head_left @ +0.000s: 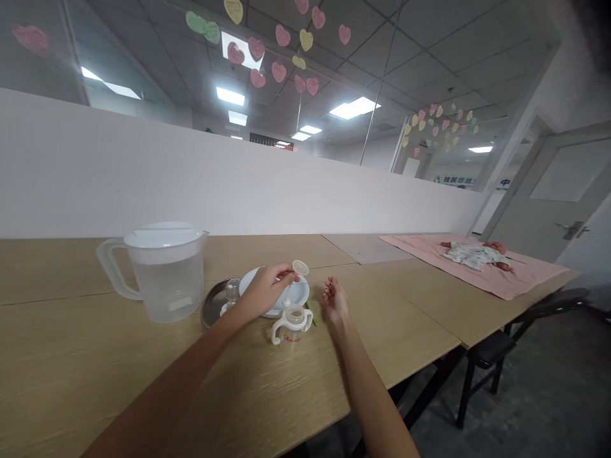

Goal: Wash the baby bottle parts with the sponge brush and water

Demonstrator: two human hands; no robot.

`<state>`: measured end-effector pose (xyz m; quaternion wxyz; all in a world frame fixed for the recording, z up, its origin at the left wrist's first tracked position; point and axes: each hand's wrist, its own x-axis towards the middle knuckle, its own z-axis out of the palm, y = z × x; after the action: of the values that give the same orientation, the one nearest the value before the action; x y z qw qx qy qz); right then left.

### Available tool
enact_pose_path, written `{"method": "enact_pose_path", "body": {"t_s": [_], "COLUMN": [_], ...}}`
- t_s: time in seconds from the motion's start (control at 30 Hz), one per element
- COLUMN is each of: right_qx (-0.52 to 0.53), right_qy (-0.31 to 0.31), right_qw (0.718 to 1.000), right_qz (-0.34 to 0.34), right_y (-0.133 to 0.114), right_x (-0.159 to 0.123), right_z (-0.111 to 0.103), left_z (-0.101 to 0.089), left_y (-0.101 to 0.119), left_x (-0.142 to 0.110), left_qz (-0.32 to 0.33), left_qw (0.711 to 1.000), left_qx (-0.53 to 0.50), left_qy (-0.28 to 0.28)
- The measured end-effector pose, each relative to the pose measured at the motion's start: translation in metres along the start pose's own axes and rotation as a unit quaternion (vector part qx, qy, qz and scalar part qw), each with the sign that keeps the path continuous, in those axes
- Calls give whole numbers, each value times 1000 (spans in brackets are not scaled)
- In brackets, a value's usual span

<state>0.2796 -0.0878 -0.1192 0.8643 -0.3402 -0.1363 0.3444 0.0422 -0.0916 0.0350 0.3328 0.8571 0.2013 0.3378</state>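
My left hand [267, 289] reaches over a white plate [301, 294] and pinches a small round translucent disc [300, 267], like a lid, at its fingertips. Just in front stands an uncapped baby bottle [290, 337] with two white handles and red print, upright on the table. To its right, my right hand [335, 300] is raised with curled fingers; what they hold, if anything, is too small to make out. A round metal tray [208, 312] lies partly behind my left forearm, with a clear dome-shaped cap [232, 289] on it. Beside the plate rests a thin green object [312, 314].
A large translucent pitcher [167, 280] of water stands on the left of the wooden table [391, 324]. At the far right, a baby doll [477, 256] in patterned clothes lies on a pink cloth [506, 283]. Dark chairs [491, 350] stand along the right side.
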Motion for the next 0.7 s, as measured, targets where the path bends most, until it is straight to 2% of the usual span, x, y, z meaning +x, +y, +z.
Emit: {"method": "enact_pose_path", "body": {"t_s": [0.23,0.47,0.53,0.7], "right_qx": [-40,-78,-86,-104], "right_qy": [-12,-23,-25,-37], "right_qw": [999,997,996,994], "right_qz": [5,15,15,3], "right_y": [0,5,6,9], "right_x": [-4,-9,-9,-8], "right_z": [5,12,13,11], "left_z": [1,3,6,6], "left_y": [13,16,13,13], "left_x": [-5,-8,-8,-7], "left_qz": [23,27,35,30], "left_qw": [998,997,996,998], "left_qx": [-50,-13,-5,-22], "left_qy": [38,-78,-84,-51]}}
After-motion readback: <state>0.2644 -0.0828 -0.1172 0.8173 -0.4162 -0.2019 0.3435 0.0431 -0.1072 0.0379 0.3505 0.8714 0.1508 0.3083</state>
